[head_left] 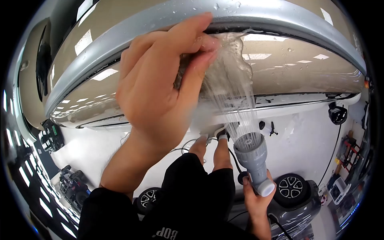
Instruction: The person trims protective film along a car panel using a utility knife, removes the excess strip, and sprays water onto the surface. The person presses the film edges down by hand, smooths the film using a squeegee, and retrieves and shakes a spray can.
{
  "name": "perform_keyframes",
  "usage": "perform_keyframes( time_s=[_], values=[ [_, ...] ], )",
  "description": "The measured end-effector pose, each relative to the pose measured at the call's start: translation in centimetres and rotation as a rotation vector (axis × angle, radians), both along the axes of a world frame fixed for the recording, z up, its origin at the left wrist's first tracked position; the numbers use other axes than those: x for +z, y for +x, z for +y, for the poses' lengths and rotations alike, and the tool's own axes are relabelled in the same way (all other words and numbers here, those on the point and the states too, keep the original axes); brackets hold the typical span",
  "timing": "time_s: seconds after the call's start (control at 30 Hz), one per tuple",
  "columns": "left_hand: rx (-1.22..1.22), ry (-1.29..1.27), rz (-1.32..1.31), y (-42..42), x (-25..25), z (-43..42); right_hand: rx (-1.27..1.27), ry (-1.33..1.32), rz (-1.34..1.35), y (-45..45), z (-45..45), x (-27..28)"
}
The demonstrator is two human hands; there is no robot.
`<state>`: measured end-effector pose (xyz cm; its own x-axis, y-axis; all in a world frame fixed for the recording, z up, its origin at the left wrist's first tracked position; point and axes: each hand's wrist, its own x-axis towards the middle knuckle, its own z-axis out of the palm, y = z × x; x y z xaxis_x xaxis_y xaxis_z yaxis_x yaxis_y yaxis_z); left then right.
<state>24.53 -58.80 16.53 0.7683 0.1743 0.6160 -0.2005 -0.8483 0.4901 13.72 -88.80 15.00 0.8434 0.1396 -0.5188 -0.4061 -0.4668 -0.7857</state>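
My left hand (160, 76) is raised close to the camera, in front of a beige car panel (280, 76) below a silver curved trim (264, 10). Its thumb and index finger are pinched together near the panel's upper edge; whatever lies between them is too small to make out. Lower right, my right hand (258, 200) grips a grey spray nozzle (252, 154) pointing up at the panel. Several thin jets of water leave the nozzle and spread in a splash (232, 68) on the panel beside my left fingertips. Drops sit on the trim.
Under the panel runs a white floor (292, 136) with dark hoses. Behind the right hand is a grey car (296, 212) with a wheel (291, 188). A dark wheeled machine (74, 188) stands at the lower left, and a side mirror (338, 114) shows at right.
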Motion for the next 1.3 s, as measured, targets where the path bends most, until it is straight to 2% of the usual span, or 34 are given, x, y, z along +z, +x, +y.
perform_keyframes(
  time_s=[0.07, 0.13, 0.23, 0.33, 0.43, 0.57, 0.8, 1.03, 1.1, 1.2, 1.3],
  values=[
    [0.062, -0.182, -0.009, 0.8, 0.2, -1.7, -0.02, 0.015, 0.021, -0.1, 0.0, -0.1],
    [0.061, -0.193, -0.047, 1.2, -0.3, -1.8, -0.022, 0.006, -0.004, -0.3, 0.1, -0.2],
    [-0.022, -0.056, -0.083, 1.0, -0.8, 0.0, -0.054, -0.004, 0.045, -0.5, 0.3, -0.7],
    [-0.129, 0.146, -0.067, 0.6, -0.4, 2.7, -0.03, -0.005, -0.044, -0.4, 0.9, -1.0],
    [-0.205, 0.233, -0.047, 0.4, 0.2, 3.7, -0.033, -0.021, -0.06, -0.3, 1.4, -0.7],
    [-0.244, 0.232, -0.048, 0.7, 0.5, 3.0, 0.001, -0.033, -0.03, -0.6, 0.5, -0.4],
    [-0.247, 0.291, -0.333, 2.8, -1.5, 1.4, -0.17, -0.02, 0.002, -1.7, -1.2, -1.0],
    [-0.213, 0.395, -0.138, 1.0, 0.3, 3.4, -0.131, -0.034, 0.021, -1.7, -1.3, -0.1],
    [-0.21, 0.381, -0.13, 1.0, 0.6, 3.0, -0.156, -0.008, 0.024, -1.8, -0.9, 0.3],
    [-0.213, 0.322, -0.132, 1.4, 0.9, 1.9, 0.012, -0.057, -0.018, -1.6, -1.1, 0.4],
    [-0.211, 0.284, -0.194, 2.7, 0.6, 0.1, 0.011, -0.062, -0.039, -1.7, -0.9, 0.1]
  ],
)
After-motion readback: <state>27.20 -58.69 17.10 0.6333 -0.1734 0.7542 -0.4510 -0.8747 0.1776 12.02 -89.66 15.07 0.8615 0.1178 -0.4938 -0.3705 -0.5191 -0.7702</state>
